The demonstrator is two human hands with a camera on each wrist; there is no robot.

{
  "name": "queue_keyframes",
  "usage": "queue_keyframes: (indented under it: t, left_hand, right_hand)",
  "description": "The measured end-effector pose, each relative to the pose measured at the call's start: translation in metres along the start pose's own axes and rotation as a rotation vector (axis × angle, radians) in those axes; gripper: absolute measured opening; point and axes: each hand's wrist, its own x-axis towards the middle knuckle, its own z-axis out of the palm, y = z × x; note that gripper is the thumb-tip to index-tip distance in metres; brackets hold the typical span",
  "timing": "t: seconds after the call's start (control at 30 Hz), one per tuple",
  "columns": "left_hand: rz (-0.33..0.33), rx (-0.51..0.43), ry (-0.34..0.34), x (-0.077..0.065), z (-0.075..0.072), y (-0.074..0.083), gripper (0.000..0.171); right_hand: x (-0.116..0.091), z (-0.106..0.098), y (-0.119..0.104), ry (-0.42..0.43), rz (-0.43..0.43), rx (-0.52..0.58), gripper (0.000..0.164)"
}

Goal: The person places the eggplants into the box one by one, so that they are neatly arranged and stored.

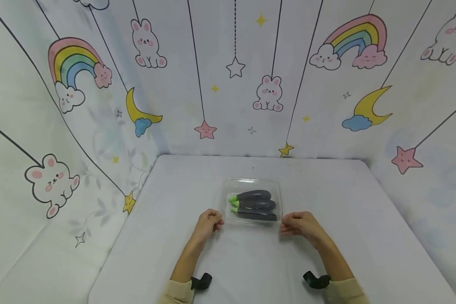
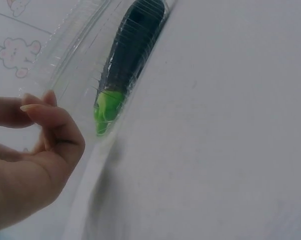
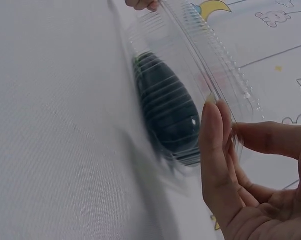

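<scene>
A clear plastic clamshell box point(image 1: 251, 183) lies on the white table, its lid down over three dark eggplants point(image 1: 253, 195) with bright green stem ends pointing left. At its front left corner my left hand point(image 1: 209, 223) pinches the rim between thumb and curled fingers. My right hand point(image 1: 302, 224) grips the rim at the front right corner, thumb on one side and fingertips on the other in the right wrist view. Through the ribbed side wall, the left wrist view shows one eggplant point(image 2: 133, 47) and its green cap point(image 2: 109, 107).
The white tabletop point(image 1: 251, 266) spreads around the box, its back edge meeting a cloth backdrop point(image 1: 220, 101) printed with rabbits, stars and rainbows. A black wrist camera point(image 1: 202, 281) is worn on the left wrist, another black camera point(image 1: 316, 280) on the right.
</scene>
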Motion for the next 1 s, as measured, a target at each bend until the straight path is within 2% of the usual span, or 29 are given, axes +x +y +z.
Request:
queue_keyframes:
  t: [0.27, 0.47, 0.63, 0.73, 1.0]
  left_hand:
    - [0.0, -0.001, -0.02, -0.0002, -0.0009, -0.0003, 0.02]
    - [-0.001, -0.01, -0.018, -0.002, -0.0009, -0.002, 0.013]
    - [0.007, -0.006, 0.011, -0.0017, -0.0007, -0.0029, 0.01]
    - [0.012, 0.004, 0.023, -0.0018, 0.0001, -0.0012, 0.013]
    - [-0.006, 0.005, 0.0, -0.0016, -0.0019, 0.0025, 0.016]
  right_hand:
    - [0.0, 0.0019, 0.0023, 0.017, -0.018, -0.004, 0.04]
    - [-0.0012, 0.0034, 0.0053, 0.031, -0.033, -0.003, 0.036]
    - [-0.0017, 0.0041, 0.0063, 0.023, -0.037, 0.002, 0.031]
    - [-0.0019, 0.0043, 0.0056, 0.033, -0.045, 0.002, 0.036]
    - [-0.0019, 0.005, 0.0023, 0.07, -0.028, -0.027, 0.046]
